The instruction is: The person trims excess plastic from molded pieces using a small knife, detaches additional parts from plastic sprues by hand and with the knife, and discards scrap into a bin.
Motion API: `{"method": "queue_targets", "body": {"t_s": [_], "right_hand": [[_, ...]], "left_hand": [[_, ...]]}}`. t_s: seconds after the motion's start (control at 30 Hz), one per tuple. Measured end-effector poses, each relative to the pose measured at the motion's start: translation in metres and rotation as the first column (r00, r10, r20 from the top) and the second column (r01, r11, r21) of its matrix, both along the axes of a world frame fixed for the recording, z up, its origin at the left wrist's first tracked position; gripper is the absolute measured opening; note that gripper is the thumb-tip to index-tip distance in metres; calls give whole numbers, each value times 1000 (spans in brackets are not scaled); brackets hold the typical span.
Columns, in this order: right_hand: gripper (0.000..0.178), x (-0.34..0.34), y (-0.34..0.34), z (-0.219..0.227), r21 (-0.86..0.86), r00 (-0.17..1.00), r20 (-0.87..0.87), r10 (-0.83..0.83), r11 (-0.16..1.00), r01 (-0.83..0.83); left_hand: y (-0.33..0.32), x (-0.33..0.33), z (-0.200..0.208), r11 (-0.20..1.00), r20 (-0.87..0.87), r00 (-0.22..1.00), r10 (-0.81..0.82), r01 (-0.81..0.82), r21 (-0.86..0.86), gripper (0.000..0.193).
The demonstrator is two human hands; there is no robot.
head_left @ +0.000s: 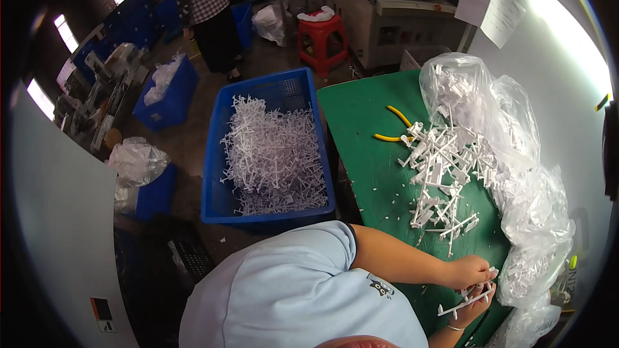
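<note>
Both hands are close together at the near right of the green table (361, 148). My right hand (476, 306), with a bracelet at the wrist, is closed round a white plastic sprue (465, 304), a thin bar with short side stubs. Just above it, my left hand (467, 272) has its fingers pinched on a small white plastic part at the fingertips. Whether that part is joined to the sprue is hidden by the fingers. A loose heap of white plastic sprues (438, 177) lies beyond the hands. Yellow-handled pliers (390, 137) rest at the heap's far left edge.
Clear plastic bags (535, 225) of white parts line the table's right side. Left of the table stands a blue crate (213, 180) heaped with white sprues (271, 154). Behind are a red stool (322, 42) and a standing person (206, 6). Tiny white bits dot the tabletop.
</note>
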State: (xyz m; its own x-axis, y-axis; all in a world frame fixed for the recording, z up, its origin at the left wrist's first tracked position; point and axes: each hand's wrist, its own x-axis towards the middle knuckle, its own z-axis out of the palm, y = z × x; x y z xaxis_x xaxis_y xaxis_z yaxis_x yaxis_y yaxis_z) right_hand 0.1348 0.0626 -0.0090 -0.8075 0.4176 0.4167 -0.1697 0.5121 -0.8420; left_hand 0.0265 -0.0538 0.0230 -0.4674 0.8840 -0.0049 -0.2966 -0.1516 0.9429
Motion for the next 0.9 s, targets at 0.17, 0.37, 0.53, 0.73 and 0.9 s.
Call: {"method": "queue_targets", "body": {"t_s": [0.17,0.37,0.53,0.73,0.9], "right_hand": [[42,-5,-11,3,-128,1000,-6,-7,992,7],[40,0,3,-3,-168,997,81,21,986,-7],[40,-2,-6,5,-166,998,54,28,986,-19],[41,-3,-1,-2,-159,997,59,55,986,-45],[41,-3,-8,4,-137,997,61,51,990,-43]], "left_hand": [[6,0,-5,1000,-65,998,10,-9,13,42],[6,0,-8,999,-55,998,20,-18,30,45],[2,-1,1,1000,-70,998,8,-8,0,46],[7,-2,-7,999,-99,994,39,-36,33,46],[5,-1,-5,999,-81,997,2,2,53,45]]}}
